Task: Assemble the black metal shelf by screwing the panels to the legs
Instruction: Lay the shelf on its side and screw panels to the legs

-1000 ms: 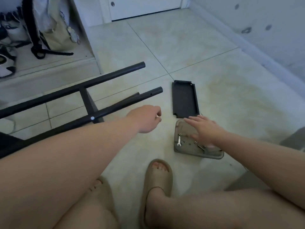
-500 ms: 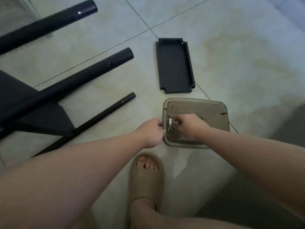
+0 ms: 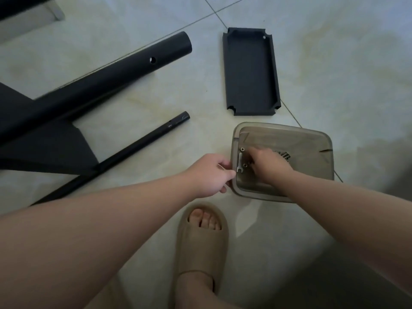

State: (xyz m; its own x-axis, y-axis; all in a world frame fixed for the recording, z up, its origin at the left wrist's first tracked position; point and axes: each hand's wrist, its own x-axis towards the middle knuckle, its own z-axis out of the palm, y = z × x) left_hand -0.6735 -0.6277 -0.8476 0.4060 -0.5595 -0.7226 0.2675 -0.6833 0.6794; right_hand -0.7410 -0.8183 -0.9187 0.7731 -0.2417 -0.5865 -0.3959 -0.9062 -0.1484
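Smoky clear plastic forms the tray (image 3: 312,139) on the tiled floor (image 3: 334,63), and both hands are brought to its left end. The left hand (image 3: 209,175) is held knuckles up at the left rim, fingers curled together, the thumb tip touching the rim; whether the rim is gripped cannot be told. The right hand (image 3: 267,166) is reached down into the tray with the wrist raised and the fingers bent under. Its fingertips are hidden by the knuckles, so whether anything is pinched cannot be told.

A pale wrench (image 3: 239,162) and two small screws (image 3: 242,149) are seen in the tray, just left of the right hand. A dark cluster (image 3: 284,156) past that hand is too blurred to identify, and no writing can be read.

The loose black panel (image 3: 250,72) is laid flat just beyond the tray. The thick leg (image 3: 100,83) and thin leg (image 3: 142,146) are stretched out to the left and cut off by the frame edge, with a second panel (image 3: 44,148) between them, partly covered by the thick leg. A tan sandal (image 3: 201,241) is seen below the hands.
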